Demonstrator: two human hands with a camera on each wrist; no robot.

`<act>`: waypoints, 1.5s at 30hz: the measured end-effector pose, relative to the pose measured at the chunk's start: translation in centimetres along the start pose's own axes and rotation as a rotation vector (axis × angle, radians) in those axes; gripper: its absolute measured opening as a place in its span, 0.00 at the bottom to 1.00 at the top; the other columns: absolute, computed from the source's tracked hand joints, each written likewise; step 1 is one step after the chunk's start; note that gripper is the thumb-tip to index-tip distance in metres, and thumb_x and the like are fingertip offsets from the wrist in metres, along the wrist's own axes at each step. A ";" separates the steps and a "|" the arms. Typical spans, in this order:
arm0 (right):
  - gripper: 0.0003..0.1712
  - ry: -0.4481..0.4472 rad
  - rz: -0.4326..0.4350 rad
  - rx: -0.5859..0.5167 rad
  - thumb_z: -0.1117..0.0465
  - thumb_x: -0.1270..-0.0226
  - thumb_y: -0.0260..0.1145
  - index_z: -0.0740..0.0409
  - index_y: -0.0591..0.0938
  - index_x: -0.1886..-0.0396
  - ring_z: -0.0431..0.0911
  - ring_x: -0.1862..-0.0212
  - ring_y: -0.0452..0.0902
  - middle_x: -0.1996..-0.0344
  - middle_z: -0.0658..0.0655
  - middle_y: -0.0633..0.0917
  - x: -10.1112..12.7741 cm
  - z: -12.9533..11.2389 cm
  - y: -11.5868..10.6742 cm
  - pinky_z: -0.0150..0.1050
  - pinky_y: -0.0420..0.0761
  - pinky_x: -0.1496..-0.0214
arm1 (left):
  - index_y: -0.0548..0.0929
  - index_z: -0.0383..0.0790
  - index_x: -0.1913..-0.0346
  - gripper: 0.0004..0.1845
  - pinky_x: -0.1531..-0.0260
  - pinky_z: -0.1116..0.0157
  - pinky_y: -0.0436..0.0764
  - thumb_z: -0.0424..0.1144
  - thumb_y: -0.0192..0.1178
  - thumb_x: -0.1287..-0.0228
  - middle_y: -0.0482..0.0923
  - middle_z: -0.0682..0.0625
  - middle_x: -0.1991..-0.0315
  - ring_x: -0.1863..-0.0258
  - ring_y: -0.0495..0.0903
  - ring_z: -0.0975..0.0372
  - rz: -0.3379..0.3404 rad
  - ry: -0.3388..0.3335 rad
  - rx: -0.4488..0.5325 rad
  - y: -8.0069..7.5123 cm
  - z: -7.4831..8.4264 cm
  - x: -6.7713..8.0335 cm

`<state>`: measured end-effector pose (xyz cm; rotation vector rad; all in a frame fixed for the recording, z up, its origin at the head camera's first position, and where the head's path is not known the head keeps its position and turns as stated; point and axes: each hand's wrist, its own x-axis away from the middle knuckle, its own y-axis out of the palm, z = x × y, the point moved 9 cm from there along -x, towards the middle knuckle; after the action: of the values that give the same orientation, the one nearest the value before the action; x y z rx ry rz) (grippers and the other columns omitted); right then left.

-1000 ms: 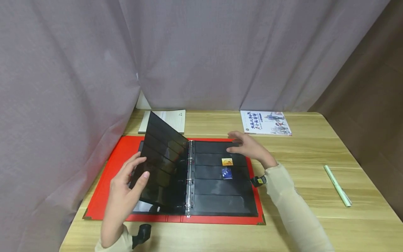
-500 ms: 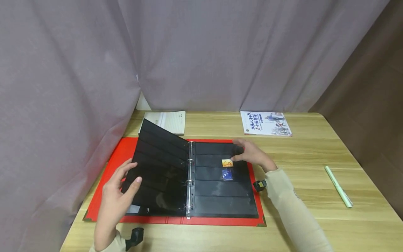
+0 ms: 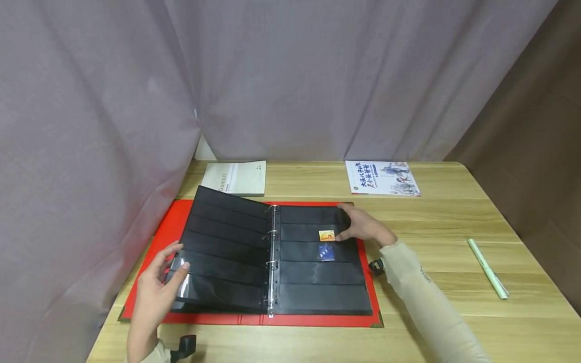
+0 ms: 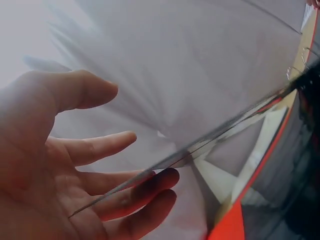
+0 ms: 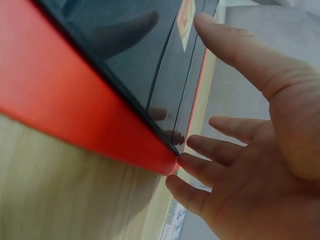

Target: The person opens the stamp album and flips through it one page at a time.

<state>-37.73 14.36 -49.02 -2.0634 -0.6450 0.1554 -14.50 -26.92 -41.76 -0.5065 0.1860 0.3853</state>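
The red ring-bound stamp album (image 3: 150, 237) lies open on the wooden desk (image 3: 436, 222). The left hand (image 3: 156, 287) pinches a nearly flat black pocket page (image 3: 222, 242); the right hand (image 3: 363, 227), open-fingered, rests beside the orange stamp (image 3: 326, 235), not yet removed.

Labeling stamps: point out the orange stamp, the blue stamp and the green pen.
orange stamp (image 3: 327, 235), head view, middle of its face
blue stamp (image 3: 325, 252), head view, middle of its face
green pen (image 3: 487, 267), head view, mid-barrel
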 end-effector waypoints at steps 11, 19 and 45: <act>0.61 0.034 -0.023 -0.004 0.61 0.52 0.84 0.73 0.57 0.25 0.67 0.29 0.62 0.29 0.75 0.66 -0.2 0.7 0.5 0.61 0.62 0.29 | 0.79 0.31 0.39 0.20 0.65 0.78 0.74 0.29 0.64 0.33 0.78 0.36 0.41 0.61 0.78 0.80 0.037 -0.087 0.032 0.0 -3.9 -0.5; 0.61 0.064 -0.030 0.047 0.60 0.51 0.84 0.73 0.58 0.24 0.67 0.30 0.63 0.29 0.75 0.67 0.0 0.7 0.3 0.60 0.64 0.29 | 0.78 0.31 0.38 0.20 0.71 0.71 0.77 0.32 0.63 0.31 0.78 0.33 0.40 0.62 0.83 0.73 -0.021 -0.154 -0.059 1.0 -5.9 -0.6; 0.56 0.029 -0.030 0.218 0.55 0.50 0.84 0.75 0.64 0.28 0.63 0.39 0.74 0.38 0.73 0.76 0.0 -0.3 0.2 0.56 0.73 0.35 | 0.75 0.25 0.37 0.23 0.42 0.40 0.69 0.36 0.60 0.29 0.73 0.26 0.39 0.40 0.73 0.36 -0.138 -0.162 -0.233 3.6 -6.7 -0.9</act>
<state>-37.57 14.06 -49.04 -1.8429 -0.6132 0.1701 -17.34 -27.67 -48.88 -0.7107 -0.0518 0.3126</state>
